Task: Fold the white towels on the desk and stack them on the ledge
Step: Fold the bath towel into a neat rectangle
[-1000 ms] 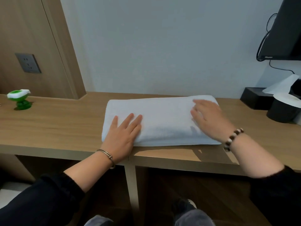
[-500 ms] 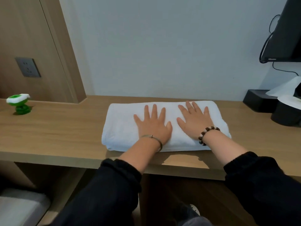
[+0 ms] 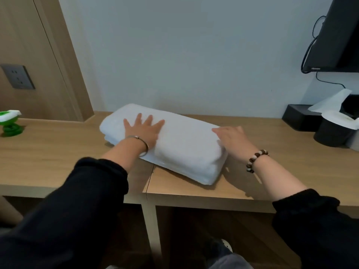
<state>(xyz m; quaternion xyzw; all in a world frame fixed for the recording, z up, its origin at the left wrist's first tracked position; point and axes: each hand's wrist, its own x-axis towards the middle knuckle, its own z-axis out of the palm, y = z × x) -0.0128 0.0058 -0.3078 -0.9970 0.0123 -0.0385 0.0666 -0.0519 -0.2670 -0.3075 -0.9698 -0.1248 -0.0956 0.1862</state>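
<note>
A folded white towel [image 3: 184,144] lies on the wooden desk [image 3: 58,156], turned at an angle with its left end near the wall and its right end toward the front edge. My left hand [image 3: 143,131] lies flat on the towel's left half, fingers spread. My right hand [image 3: 233,140] rests against the towel's right end, fingers stretched over its top edge. Both wrists wear bracelets.
A green and white gadget [image 3: 9,123] stands at the desk's far left. Black containers with white paper [image 3: 330,125] sit at the right. A wall-mounted screen [image 3: 338,33] with cables hangs above them. A wall socket [image 3: 18,76] is on the left wooden panel.
The towel has swung from lying parallel to the wall to a diagonal. My left hand slid to the towel's left half, and my right hand moved from its top to its right end.
</note>
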